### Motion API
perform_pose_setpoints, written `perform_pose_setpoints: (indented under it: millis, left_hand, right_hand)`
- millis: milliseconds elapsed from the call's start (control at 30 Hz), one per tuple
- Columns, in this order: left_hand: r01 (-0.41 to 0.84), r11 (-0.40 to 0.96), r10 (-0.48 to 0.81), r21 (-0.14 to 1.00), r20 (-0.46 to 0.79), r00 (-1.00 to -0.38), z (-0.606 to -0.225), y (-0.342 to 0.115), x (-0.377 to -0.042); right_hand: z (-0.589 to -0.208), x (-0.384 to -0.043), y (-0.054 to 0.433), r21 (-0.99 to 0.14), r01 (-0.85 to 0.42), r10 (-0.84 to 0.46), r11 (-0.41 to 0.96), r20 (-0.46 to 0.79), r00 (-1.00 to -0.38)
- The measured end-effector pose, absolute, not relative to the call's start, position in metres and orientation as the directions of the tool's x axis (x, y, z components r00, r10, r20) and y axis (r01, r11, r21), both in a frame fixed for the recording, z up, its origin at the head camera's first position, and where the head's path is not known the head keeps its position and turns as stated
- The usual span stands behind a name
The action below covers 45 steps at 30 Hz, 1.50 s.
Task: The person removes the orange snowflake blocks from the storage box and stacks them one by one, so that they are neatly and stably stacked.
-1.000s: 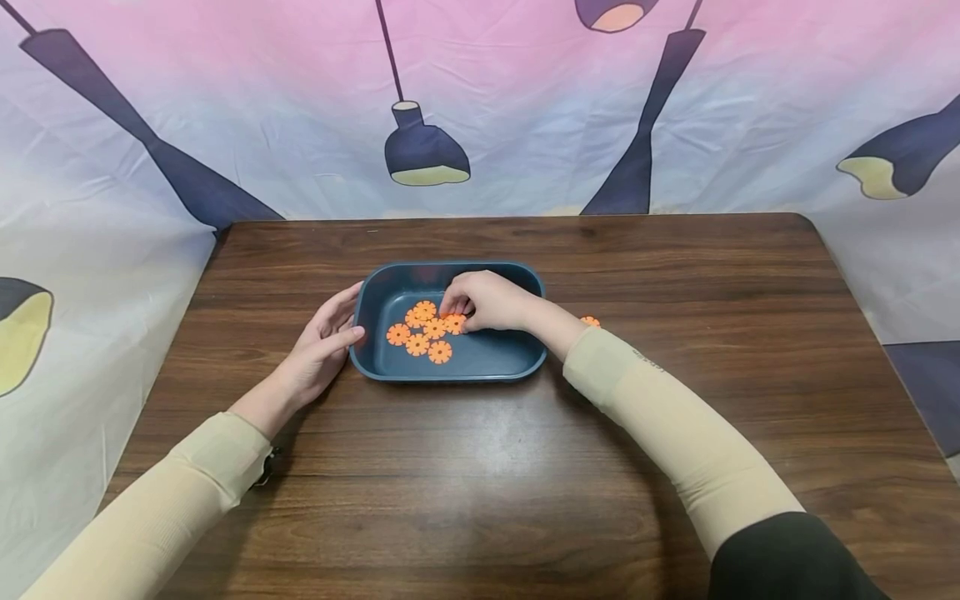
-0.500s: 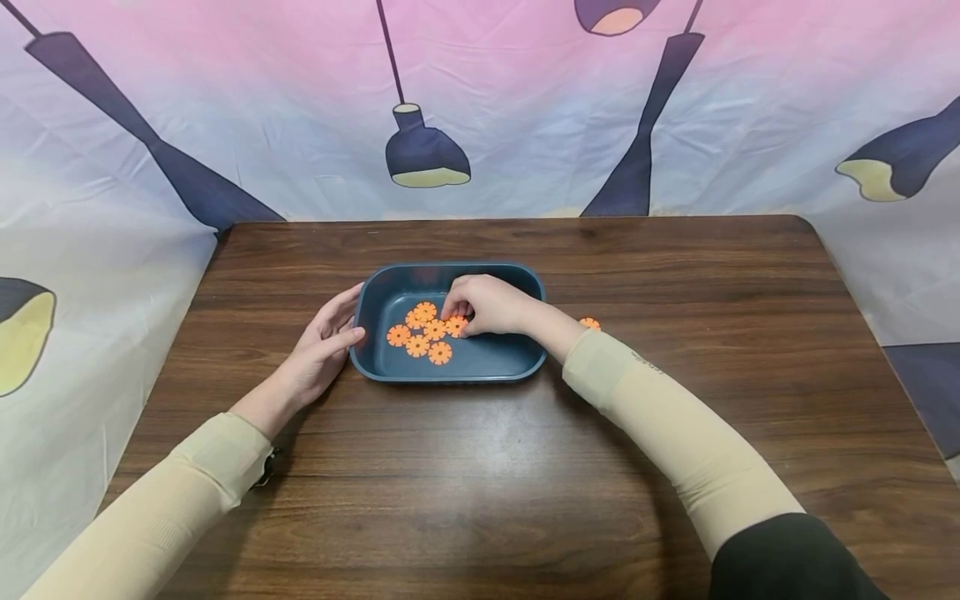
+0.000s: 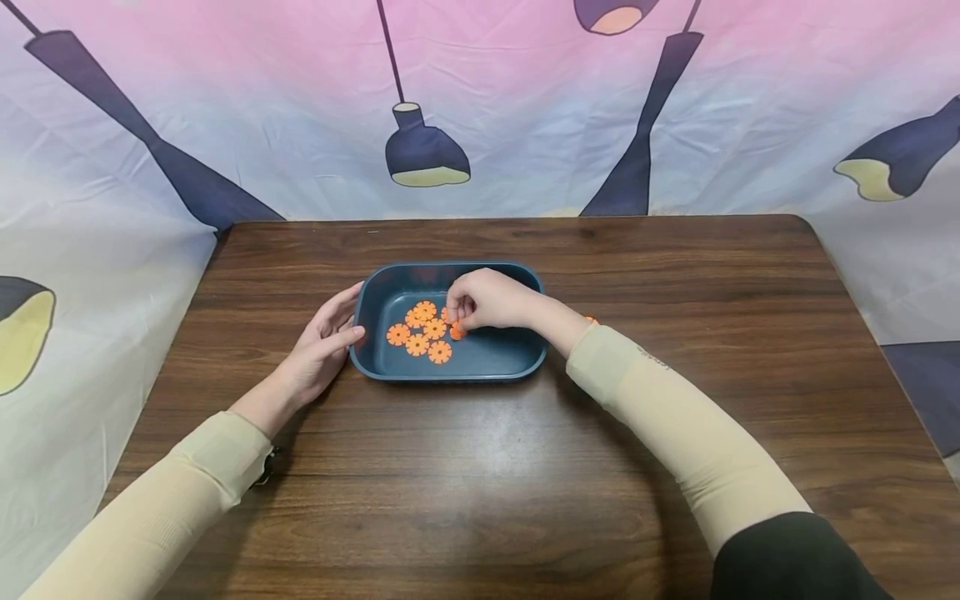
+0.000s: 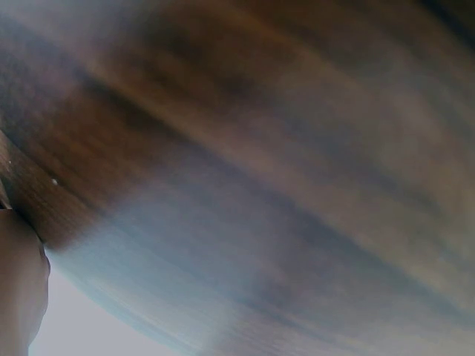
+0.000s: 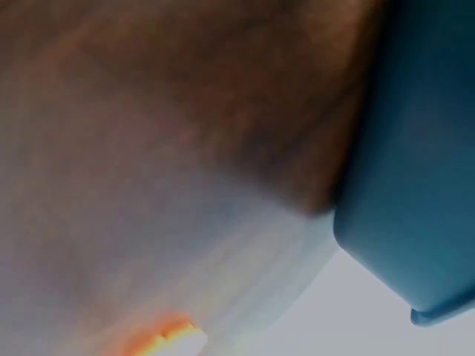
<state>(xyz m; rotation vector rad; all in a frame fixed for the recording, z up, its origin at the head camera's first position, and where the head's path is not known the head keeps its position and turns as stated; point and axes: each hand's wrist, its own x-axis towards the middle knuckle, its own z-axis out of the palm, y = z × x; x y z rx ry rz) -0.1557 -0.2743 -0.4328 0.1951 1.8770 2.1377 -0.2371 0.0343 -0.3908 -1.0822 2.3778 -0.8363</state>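
Note:
A dark blue rectangular tray (image 3: pixel 465 380) with rounded corners stands on the table in the head view. Several orange notched discs (image 3: pixel 435 328), like flower-shaped building pieces, lie flat in its left half, some overlapping. My left hand (image 3: pixel 322 346) holds the tray's left end, thumb at the rim and fingers along the outer wall. Reaching in over the right rim, my right hand (image 3: pixel 495 302) pinches one orange disc (image 3: pixel 457 331), tilted up, between thumb and fingers. Another disc shows partly behind those fingertips. The right wrist view catches the tray's outer wall (image 5: pixel 415 163), but neither wrist view shows the grip.
Right of the tray, one more orange disc (image 3: pixel 592 320) lies on the wooden table (image 3: pixel 487 483), mostly hidden by the right wrist. Behind the table's far edge hangs a cloth (image 3: pixel 517 133) printed with lamps.
The right hand has lifted slightly and tilted one disc up from among the others. Its wrist now covers more of the disc on the table. Left hand and tray stay put.

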Motion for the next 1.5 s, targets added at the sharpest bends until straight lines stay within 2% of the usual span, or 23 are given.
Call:
perform_pose_setpoints:
  millis: [233, 700, 1133, 1300, 1500]
  left_hand:
    - [-0.125, -0.115, 0.309, 0.985, -0.084, -0.947, -0.433, -0.274, -0.157]
    - [-0.132, -0.123, 0.307, 0.984, -0.089, -0.947, -0.432, -0.275, -0.156]
    - [-0.144, -0.115, 0.306, 0.983, -0.103, -0.946, -0.432, -0.274, -0.156]
    - [-0.148, -0.113, 0.304, 0.983, -0.108, -0.947, -0.433, -0.274, -0.157]
    - [-0.152, -0.11, 0.3, 0.982, -0.113, -0.947, -0.432, -0.274, -0.157]
  right_hand:
    - [-0.376, -0.239, 0.044, -0.676, -0.536, -0.777, 0.506, -0.088, -0.623]
    - [-0.343, -0.238, 0.085, -0.674, -0.526, -0.736, 0.519, -0.039, -0.676]
    - [-0.333, -0.231, 0.138, -0.69, -0.497, -0.669, 0.526, 0.026, -0.743]
    - [-0.33, -0.226, 0.16, -0.718, -0.443, -0.619, 0.537, 0.021, -0.785]
    - [-0.333, -0.224, 0.185, -0.762, -0.314, -0.518, 0.567, -0.033, -0.855]
